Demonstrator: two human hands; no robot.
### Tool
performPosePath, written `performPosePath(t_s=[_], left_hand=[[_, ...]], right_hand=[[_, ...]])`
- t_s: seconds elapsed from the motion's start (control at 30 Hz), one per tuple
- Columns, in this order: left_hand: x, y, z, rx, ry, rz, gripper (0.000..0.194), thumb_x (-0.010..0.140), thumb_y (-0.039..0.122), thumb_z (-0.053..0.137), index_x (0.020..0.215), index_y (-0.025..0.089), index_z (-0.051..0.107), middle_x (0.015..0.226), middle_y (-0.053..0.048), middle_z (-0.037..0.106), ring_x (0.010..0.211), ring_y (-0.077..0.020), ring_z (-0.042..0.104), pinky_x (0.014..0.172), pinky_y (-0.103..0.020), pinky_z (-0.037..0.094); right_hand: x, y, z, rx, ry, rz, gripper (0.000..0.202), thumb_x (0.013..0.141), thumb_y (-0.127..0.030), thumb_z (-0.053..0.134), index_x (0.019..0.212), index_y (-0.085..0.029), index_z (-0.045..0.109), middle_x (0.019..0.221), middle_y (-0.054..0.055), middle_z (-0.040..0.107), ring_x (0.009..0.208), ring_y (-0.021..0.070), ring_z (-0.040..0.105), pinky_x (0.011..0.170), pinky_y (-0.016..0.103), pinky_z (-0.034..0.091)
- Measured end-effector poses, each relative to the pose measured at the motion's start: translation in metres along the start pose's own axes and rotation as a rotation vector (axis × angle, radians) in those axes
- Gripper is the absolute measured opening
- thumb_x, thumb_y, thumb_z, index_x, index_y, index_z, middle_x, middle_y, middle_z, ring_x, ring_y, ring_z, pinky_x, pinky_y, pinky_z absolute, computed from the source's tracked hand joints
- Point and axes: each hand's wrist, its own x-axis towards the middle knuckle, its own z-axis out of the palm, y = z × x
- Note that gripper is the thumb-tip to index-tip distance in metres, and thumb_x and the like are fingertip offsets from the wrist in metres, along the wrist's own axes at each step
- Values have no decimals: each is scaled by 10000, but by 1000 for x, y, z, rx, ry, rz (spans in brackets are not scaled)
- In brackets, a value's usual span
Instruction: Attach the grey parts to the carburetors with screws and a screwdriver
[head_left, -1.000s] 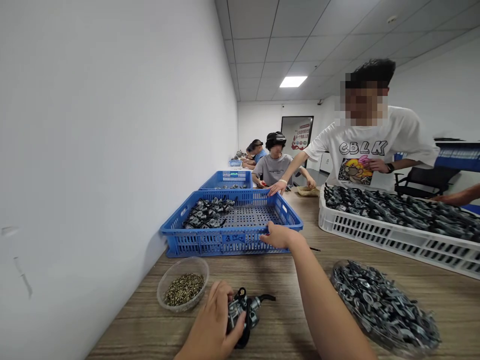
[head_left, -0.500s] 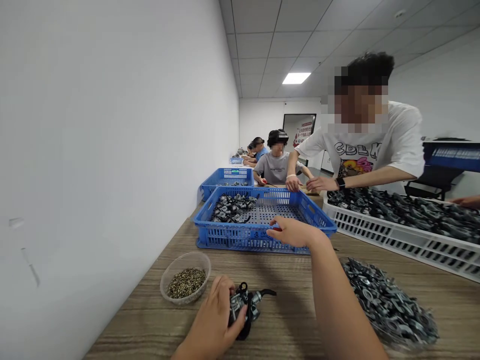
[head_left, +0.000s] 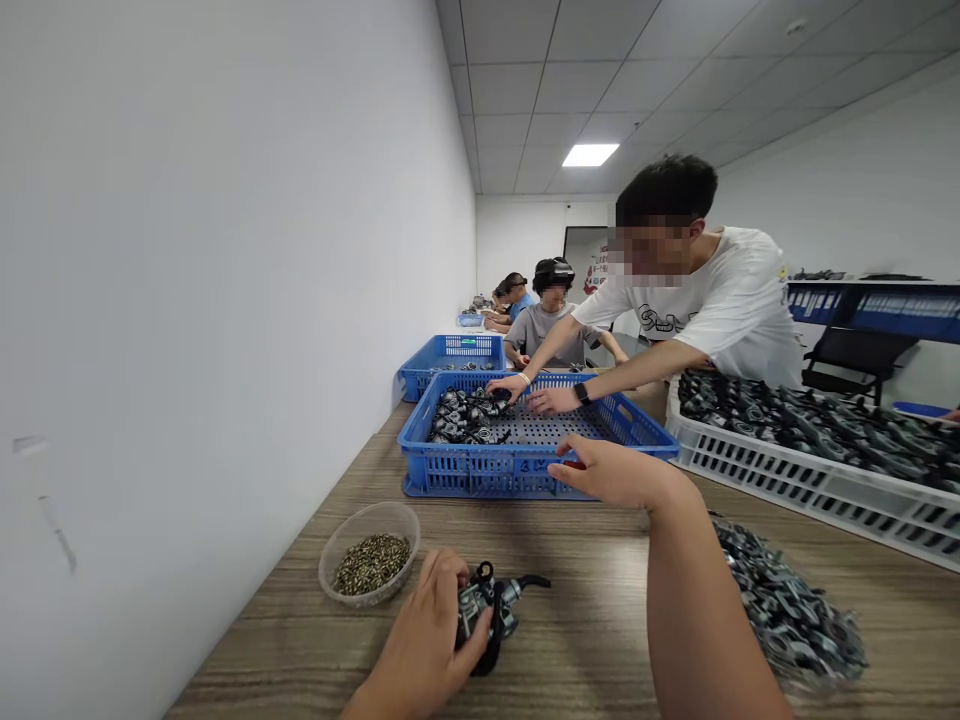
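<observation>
My left hand (head_left: 431, 625) is closed around a silver-and-black metal assembly (head_left: 480, 612) with a curved black tail. It sits low over the wooden table, and my fingers cover part of it. My right hand (head_left: 611, 472) hovers at the near rim of a blue crate (head_left: 480, 470), fingers curled around a small red object (head_left: 575, 464) that is mostly hidden in the palm. Similar silver-and-black assemblies (head_left: 465, 415) lie piled in the crate's left side. A clear bowl (head_left: 405, 520) of small brass-coloured pieces (head_left: 373, 563) stands left of my left hand.
A pile of loose grey metal parts (head_left: 799, 600) lies right of my right forearm. Behind it stands a white crate (head_left: 810, 480) full of dark parts. A co-worker (head_left: 712, 300) leans over the blue crate with both hands inside. The wall (head_left: 225, 300) bounds the left side.
The co-worker has leaned in and moved both hands left into the blue crate. The crate has shifted slightly right. My right hand has moved slightly right; my left hand stays nearly still.
</observation>
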Motion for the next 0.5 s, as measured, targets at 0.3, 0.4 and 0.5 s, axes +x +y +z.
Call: performPosePath(t_s=[0.3,0.4,0.5], left_hand=[[0,-5,-4,-32,-15,-19,414,897,225,784,1243,229,558,1217,-144,684,1131,-327,714,984,-490,663],[-1,-10,1,-40,-11,9,346,883,155,736,1165,242,556,1227,-144,712,1236,-334,735,1023,-462,674],[-5,-16,8,-36,24,44,338,862,87,695,1118,249,546,1194,-127,732,1283,-323,750,1029,-416,678]], right_hand=[[-21,7,-3,94,35,15,443,1092,-573,563,1411,-275,635,1118,84,841,954,280,765,800,340,501],[-29,4,-9,128,22,12,437,1094,-576,537,1401,-277,625,1039,67,832,906,276,749,747,342,488],[-35,5,-13,164,24,6,482,1100,-614,495,1412,-264,608,986,63,814,870,280,730,713,345,481]])
